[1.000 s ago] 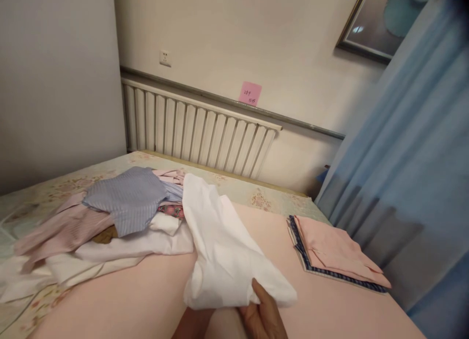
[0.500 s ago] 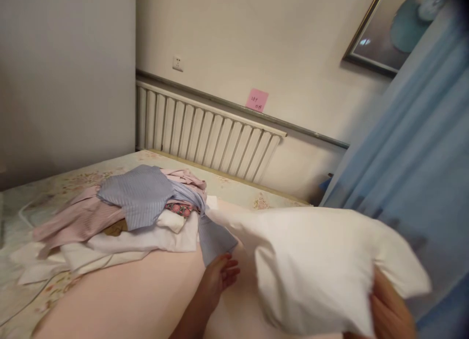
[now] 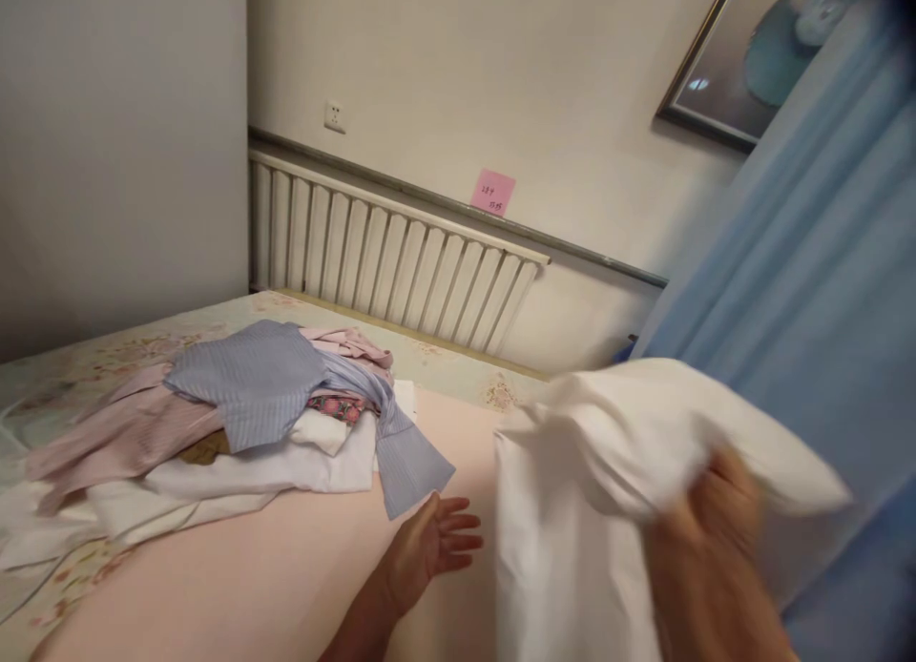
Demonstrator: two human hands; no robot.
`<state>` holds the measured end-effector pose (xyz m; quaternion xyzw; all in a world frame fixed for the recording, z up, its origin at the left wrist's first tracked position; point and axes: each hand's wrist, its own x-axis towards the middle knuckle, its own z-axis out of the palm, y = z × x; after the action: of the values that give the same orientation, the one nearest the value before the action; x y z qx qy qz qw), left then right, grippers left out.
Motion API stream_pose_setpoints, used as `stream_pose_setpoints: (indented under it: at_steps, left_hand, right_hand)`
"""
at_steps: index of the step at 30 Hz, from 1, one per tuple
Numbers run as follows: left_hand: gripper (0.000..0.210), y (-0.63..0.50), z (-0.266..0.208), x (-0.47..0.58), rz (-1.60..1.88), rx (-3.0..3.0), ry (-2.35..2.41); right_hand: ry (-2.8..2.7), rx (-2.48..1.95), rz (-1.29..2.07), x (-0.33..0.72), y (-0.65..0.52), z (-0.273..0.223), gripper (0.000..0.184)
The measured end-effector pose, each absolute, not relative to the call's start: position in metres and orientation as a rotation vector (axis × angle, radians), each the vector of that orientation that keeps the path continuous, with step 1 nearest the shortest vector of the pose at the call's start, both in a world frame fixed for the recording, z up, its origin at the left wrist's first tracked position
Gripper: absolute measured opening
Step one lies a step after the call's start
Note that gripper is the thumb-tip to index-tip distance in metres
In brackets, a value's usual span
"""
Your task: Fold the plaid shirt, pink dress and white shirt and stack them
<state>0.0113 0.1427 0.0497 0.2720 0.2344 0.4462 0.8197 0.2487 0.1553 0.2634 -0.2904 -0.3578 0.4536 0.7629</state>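
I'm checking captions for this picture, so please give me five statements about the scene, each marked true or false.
1. The right hand grips a white cloth. True.
2. The left hand is clenched into a fist. False: the left hand is open, with its fingers spread.
3. A blue striped garment lies on top of the clothes heap. True.
4. A pink note is stuck on the curtain. False: the pink note is on the wall, above the radiator.
5. A wall socket is visible higher up than the radiator. True.
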Motion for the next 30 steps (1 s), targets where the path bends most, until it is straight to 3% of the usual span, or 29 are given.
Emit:
stream_pose_setpoints:
  at_steps: [3, 6, 10, 12, 16, 22, 30]
  left_hand:
    - [0.069, 0.149, 0.049, 0.008, 0.910, 0.512, 0.560]
    - [0.070, 0.156, 0.044, 0.003, 0.962, 0.400, 0.708]
    - [0.063, 0.156, 0.043, 0.002, 0.988, 0.361, 0.857]
    - [0.052, 0.153, 0.047, 0.003, 1.005, 0.437, 0.919]
    - [0.038, 0.150, 0.053, 0.001, 1.041, 0.629, 1.047]
    - [0.030, 0.158, 0.046, -0.011, 1.046, 0.889, 1.402]
    - [0.034, 0.162, 0.034, -0.011, 1.034, 0.928, 1.401]
  right_hand:
    - [-0.806, -0.606, 1.084, 0.230, 0.205, 0.244, 0.042]
    - [-0.834, -0.825, 1.188, 0.232, 0.240, 0.193, 0.050]
    - [-1.028, -1.242, 0.939, 0.272, 0.244, 0.120, 0.064]
    - [-1.162, -1.643, 0.667, 0.300, 0.232, 0.096, 0.059]
    - [-1.138, -1.948, 0.448, 0.345, 0.195, 0.068, 0.046]
    - [-1.165, -2.146, 0.423, 0.372, 0.147, 0.030, 0.035]
    - [-1.346, -2.208, 0.417, 0.370, 0.135, 0.016, 0.033]
